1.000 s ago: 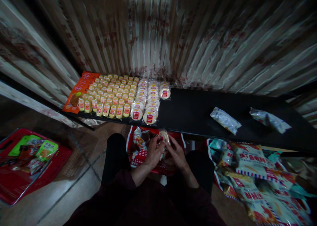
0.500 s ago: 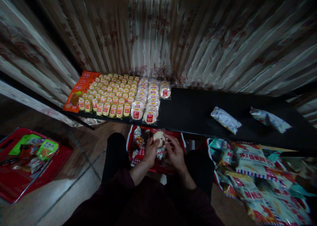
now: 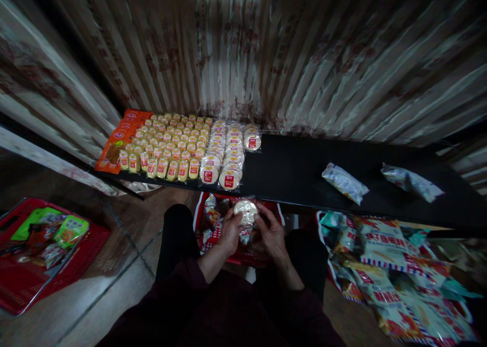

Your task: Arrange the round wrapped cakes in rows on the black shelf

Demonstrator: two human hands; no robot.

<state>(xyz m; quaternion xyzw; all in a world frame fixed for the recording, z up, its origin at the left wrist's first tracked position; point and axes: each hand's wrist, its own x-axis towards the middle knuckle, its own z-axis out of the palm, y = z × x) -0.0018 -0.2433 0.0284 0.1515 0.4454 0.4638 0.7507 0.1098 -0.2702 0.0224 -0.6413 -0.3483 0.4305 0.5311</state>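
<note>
A round pale packet in clear wrapping [image 3: 245,211] is held between my two hands, above a red basket [image 3: 197,216] that stands between my knees. My left hand [image 3: 230,234] grips its left edge, and my right hand [image 3: 272,233] pinches the right edge. Other wrapped packets lie in the basket beneath. On the black shelf [image 3: 289,167] just beyond, overlapping columns of round packets [image 3: 230,177] adjoin rows of small yellow packets [image 3: 173,168]. A shorter stack of round packets [image 3: 252,140] sits at the back of the shelf.
Two white-blue packets [image 3: 345,183] lie on the shelf's right part. An orange bag [image 3: 120,138] is at its left end. A red basket [image 3: 87,245] stands on the floor at left; large bags [image 3: 382,243] fill another at right. A pleated curtain [image 3: 243,53] hangs behind.
The round packet has tilted and turned slightly between my hands, and its wrapper now catches more light. My right fingers have shifted a little along its edge. The whole view has moved slightly.
</note>
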